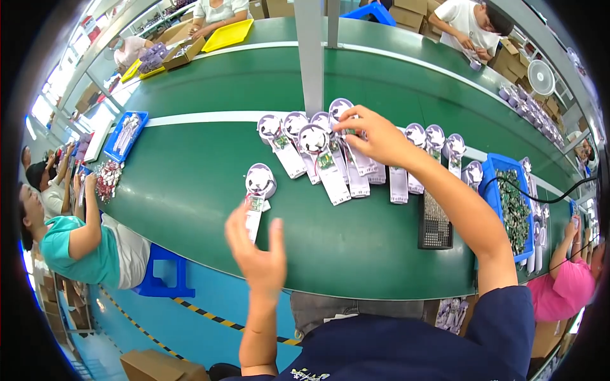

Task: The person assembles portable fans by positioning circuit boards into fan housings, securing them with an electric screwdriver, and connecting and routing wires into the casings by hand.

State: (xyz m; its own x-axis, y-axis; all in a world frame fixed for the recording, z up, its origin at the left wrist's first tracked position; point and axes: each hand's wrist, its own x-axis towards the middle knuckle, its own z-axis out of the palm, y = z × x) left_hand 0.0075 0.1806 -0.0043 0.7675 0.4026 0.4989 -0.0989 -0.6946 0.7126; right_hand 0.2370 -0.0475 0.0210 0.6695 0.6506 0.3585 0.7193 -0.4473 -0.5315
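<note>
My left hand (pixel 254 254) is open with its fingers spread, over the lower end of a white handheld fan body (pixel 259 180). This body lies apart from the others, with a round head, black wires and a small green circuit board in its handle. My right hand (pixel 378 136) reaches over a cluster of similar fan bodies (pixel 314 139) lying fanned out and overlapping. Its fingertips are apart beside the round head of the farthest fan body (pixel 341 109); whether they touch it is unclear. More fan bodies (pixel 415 134) lie under and beyond my right forearm.
A black tray of small parts (pixel 436 222) and a blue bin of green circuit boards (pixel 488 166) stand at right. A black cable (pixel 559 198) hangs over the bin. At left are a blue tray (pixel 143 118) and a red-and-white parts pile (pixel 109 180). A metal post (pixel 311 57) rises ahead. Co-workers sit around.
</note>
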